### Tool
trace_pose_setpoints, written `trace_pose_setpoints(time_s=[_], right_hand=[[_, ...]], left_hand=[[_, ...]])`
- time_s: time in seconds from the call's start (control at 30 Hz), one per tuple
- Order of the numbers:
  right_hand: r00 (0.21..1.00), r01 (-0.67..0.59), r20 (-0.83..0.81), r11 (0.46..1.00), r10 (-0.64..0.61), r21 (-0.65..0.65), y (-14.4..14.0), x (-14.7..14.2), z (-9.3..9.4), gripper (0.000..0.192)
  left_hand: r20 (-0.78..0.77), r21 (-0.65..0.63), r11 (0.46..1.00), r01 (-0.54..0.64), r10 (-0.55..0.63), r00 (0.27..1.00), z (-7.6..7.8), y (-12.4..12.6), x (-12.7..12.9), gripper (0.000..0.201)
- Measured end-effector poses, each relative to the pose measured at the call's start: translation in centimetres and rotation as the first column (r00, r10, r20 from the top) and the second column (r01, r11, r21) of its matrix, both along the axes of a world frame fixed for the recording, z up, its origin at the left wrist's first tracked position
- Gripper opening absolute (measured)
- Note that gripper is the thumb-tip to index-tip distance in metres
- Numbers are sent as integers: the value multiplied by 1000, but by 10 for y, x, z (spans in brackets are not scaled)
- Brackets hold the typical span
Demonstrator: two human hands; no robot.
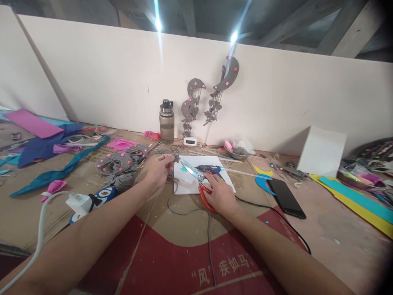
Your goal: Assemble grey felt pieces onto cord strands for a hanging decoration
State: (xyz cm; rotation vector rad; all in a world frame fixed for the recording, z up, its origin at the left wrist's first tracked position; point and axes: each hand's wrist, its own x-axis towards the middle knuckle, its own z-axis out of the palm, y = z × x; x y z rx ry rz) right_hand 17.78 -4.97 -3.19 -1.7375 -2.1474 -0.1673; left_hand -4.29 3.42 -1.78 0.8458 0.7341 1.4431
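Note:
Pinched between the fingertips of my left hand (161, 169) is a small grey felt piece (176, 157). My right hand (220, 192) grips the orange-red handles of a pair of scissors (192, 168), whose parted silver blades point up and left at the felt. A grey cord (187, 212) trails from near my left hand down over the cardboard. Beneath the scissors lies a white sheet (229, 182), and on it a blue glue gun (218, 169) with a clear glue stick, partly hidden by my right hand.
Grey felt decorations with coloured balls (118, 164) lie left; others, crescent-shaped (227, 78), hang on the white wall. A water bottle (166, 127) and small clock (190, 141) stand behind. A phone (286, 198) lies right. A power strip with a white plug (80, 203) sits by my left forearm.

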Motion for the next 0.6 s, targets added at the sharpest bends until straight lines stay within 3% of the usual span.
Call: trace_pose_setpoints(time_s=[0.23,0.43,0.6], right_hand=[[1000,-6,-12,1000,7,25,1,1,0,45],[999,-17,-49,999,19,38,1,2,-1,45],[994,-48,-99,998,53,48,1,1,-1,45]], left_hand=[[124,-54,995,88,-81,989,7,-1,0,19],[146,-69,990,127,-116,982,10,-5,5,17],[128,-61,974,219,-210,969,7,-7,6,21]])
